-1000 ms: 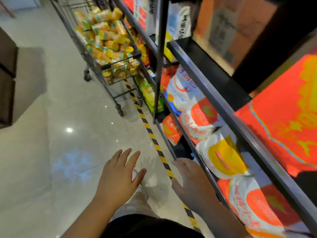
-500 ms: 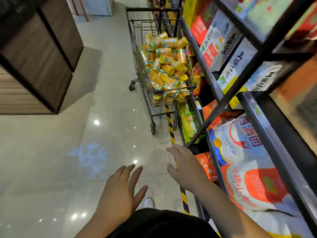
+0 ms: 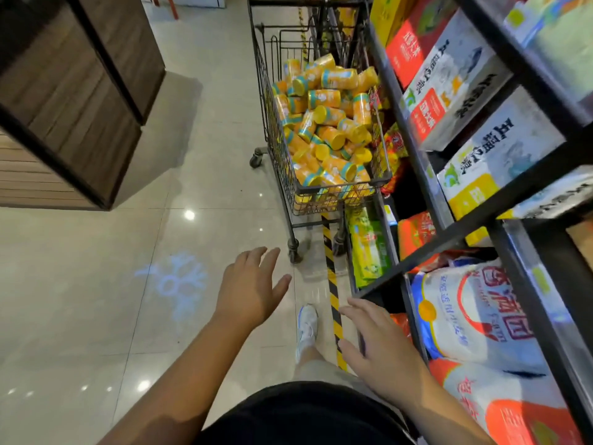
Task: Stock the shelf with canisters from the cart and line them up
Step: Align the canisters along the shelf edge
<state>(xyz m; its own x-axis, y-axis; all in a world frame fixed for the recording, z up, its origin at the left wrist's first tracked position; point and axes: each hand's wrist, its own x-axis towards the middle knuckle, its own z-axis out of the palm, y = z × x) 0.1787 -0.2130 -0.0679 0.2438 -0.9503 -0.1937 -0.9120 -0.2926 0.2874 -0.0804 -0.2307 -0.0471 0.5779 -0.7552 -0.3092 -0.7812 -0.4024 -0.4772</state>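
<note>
We hold both hands out empty over the floor: left hand (image 3: 249, 285) w/ fingers spread wide, right hand (image 3: 378, 342) flat & relaxed just beside the black shelf (image 3: 426, 175). The canisters (image 3: 327, 130), yellow w/ teal bands, lie heaped in the wire cart (image 3: 288, 184) ahead, parked right against the shelf. Rice sacks (image 3: 465, 316) fill the lower tier.
</note>
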